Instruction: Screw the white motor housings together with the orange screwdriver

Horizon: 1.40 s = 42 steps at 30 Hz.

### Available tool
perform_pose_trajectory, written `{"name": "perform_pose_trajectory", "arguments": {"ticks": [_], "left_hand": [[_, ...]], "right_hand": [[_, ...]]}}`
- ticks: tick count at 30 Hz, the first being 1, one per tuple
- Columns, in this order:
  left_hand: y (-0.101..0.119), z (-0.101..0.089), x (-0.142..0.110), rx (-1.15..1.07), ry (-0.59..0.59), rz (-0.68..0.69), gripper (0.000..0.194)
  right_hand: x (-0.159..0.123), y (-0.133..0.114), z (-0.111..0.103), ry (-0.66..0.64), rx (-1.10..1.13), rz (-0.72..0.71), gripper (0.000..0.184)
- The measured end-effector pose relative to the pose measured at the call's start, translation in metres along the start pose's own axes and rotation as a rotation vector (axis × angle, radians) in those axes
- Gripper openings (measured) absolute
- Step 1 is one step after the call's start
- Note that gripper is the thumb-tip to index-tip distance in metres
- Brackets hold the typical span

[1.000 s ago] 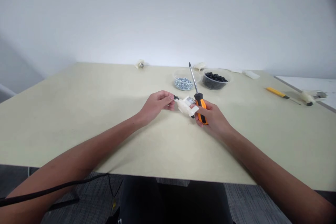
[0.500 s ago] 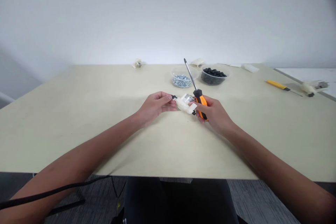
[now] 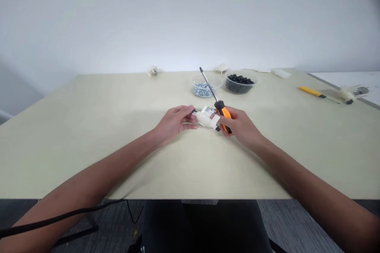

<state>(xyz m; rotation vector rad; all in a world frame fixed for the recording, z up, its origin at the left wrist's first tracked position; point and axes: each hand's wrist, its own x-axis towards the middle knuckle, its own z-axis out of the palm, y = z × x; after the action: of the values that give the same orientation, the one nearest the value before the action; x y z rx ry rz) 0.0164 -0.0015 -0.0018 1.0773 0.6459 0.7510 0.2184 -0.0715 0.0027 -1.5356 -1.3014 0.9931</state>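
- The screwdriver's shaft leaned further toward the left than in the earlier frames, and the white plastic housing [image 3: 205, 118] sat slightly further left, with both hands drawn in close around it.
- The white plastic housing was held in the air just above the middle of the surface [image 3: 89, 158], between the two hands. A small black piece [image 3: 194, 110] stuck out at its left end, and a metal part [image 3: 210, 110] showed on top.
- The left hand [image 3: 175, 120] held the housing's left end, its fingers [image 3: 187, 112] pressed together and pinching it.
- The right hand [image 3: 240, 126] gripped the screwdriver [image 3: 223, 115], which had an orange and black handle. Its fingers [image 3: 227, 121] curled around the handle, and one lay against the housing's right end.
- The screwdriver's steel shaft [image 3: 208, 85] pointed up and away, tilted toward the bowls.
- Beyond the hands stood a clear bowl [image 3: 219, 80] of silver screws [image 3: 203, 91], just beside a clear bowl [image 3: 253, 81] of small black pieces [image 3: 239, 80].
- Small cream parts lay along the far edge [image 3: 153, 71] [image 3: 221, 68], near a white strip [image 3: 281, 73].
- On the right lay a yellow-handled screwdriver [image 3: 311, 92], and further right a white part with metal on it [image 3: 346, 95].
- A black cable [image 3: 59, 221] lay across the left forearm [image 3: 83, 187].
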Motion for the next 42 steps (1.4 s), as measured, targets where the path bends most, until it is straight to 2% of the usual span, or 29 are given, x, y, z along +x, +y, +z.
{"name": "perform_pose_trajectory", "arguments": {"ticks": [7, 12, 16, 25, 30, 37, 42], "left_hand": [[0.001, 0.006, -0.004, 0.006, 0.039, -0.030, 0.012], [0.000, 0.006, -0.005, -0.014, 0.030, -0.007, 0.011], [0.002, 0.007, -0.004, -0.016, 0.015, -0.039, 0.007], [-0.002, 0.003, -0.002, -0.037, 0.016, -0.139, 0.006], [-0.003, 0.004, 0.000, -0.051, 0.057, -0.203, 0.008], [-0.007, 0.006, 0.002, 0.018, 0.111, -0.160, 0.015], [-0.009, 0.008, -0.001, 0.042, 0.118, -0.107, 0.012]], "right_hand": [[0.001, 0.007, 0.002, 0.000, -0.095, -0.130, 0.029], [-0.002, 0.002, 0.007, -0.065, -0.006, -0.087, 0.027], [-0.003, -0.001, 0.008, -0.068, 0.049, -0.081, 0.028], [-0.001, 0.001, 0.006, -0.088, -0.001, -0.075, 0.022], [-0.001, 0.002, 0.008, -0.114, -0.032, -0.082, 0.021], [-0.006, -0.001, 0.009, -0.096, -0.122, -0.093, 0.021], [-0.007, -0.002, 0.011, -0.066, -0.140, -0.105, 0.023]]}}
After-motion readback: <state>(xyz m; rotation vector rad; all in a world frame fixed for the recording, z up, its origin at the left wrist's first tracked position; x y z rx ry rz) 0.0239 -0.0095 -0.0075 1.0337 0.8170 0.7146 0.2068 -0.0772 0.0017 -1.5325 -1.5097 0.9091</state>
